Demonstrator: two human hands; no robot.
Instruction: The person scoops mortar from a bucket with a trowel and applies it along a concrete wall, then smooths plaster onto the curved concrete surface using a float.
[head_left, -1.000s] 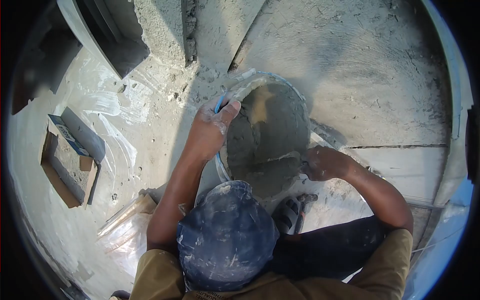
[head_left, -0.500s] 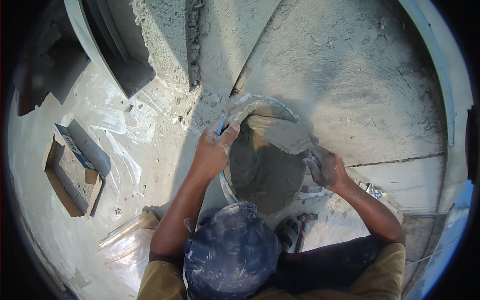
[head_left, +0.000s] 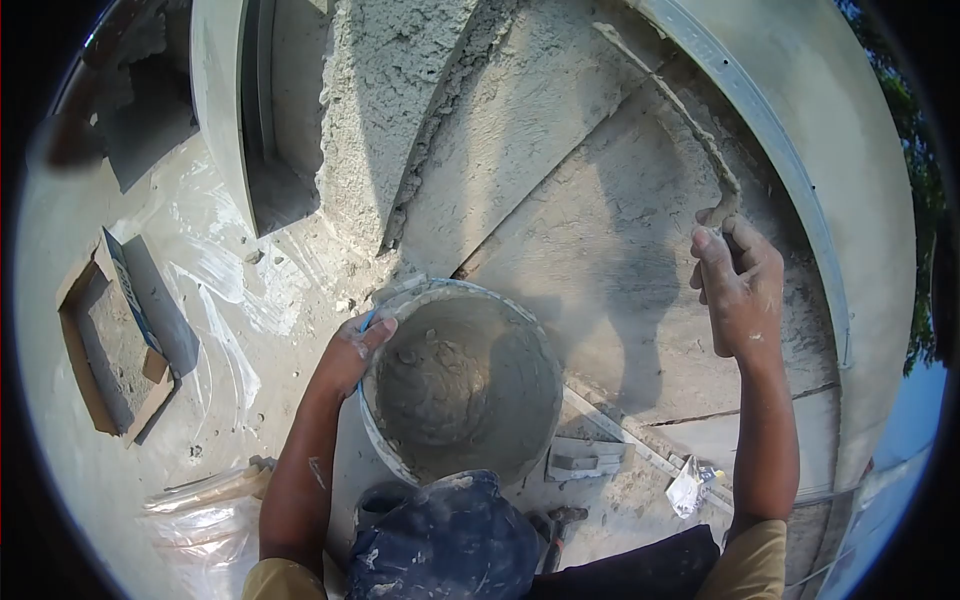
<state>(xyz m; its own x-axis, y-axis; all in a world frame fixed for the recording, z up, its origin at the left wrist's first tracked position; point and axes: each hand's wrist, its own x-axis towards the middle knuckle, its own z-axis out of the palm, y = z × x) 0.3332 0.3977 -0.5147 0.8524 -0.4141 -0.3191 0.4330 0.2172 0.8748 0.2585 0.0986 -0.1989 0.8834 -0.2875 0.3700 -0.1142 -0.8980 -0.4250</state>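
Note:
A round bucket (head_left: 548,385) stands in front of me, with wet grey mortar (head_left: 440,375) on its bottom and walls. My left hand (head_left: 358,350) is closed on the bucket's left rim, its thumb over the edge. Raised at the right, my right hand (head_left: 738,280) is closed round the handle end of a trowel (head_left: 690,122). The trowel is seen nearly edge-on, crusted with mortar, and points up and left in front of the rough wall.
An open cardboard box (head_left: 88,378) with grey powder lies at the left. Below it is a plastic bag (head_left: 205,520). A metal float (head_left: 588,460), a long straight strip (head_left: 625,435), a hammer (head_left: 560,525) and a crumpled packet (head_left: 686,490) lie right of the bucket.
My right hand has risen from the bucket's right side, bringing the trowel out of it toward the upper right. My left hand stays on the rim; the bucket now appears lower and further left.

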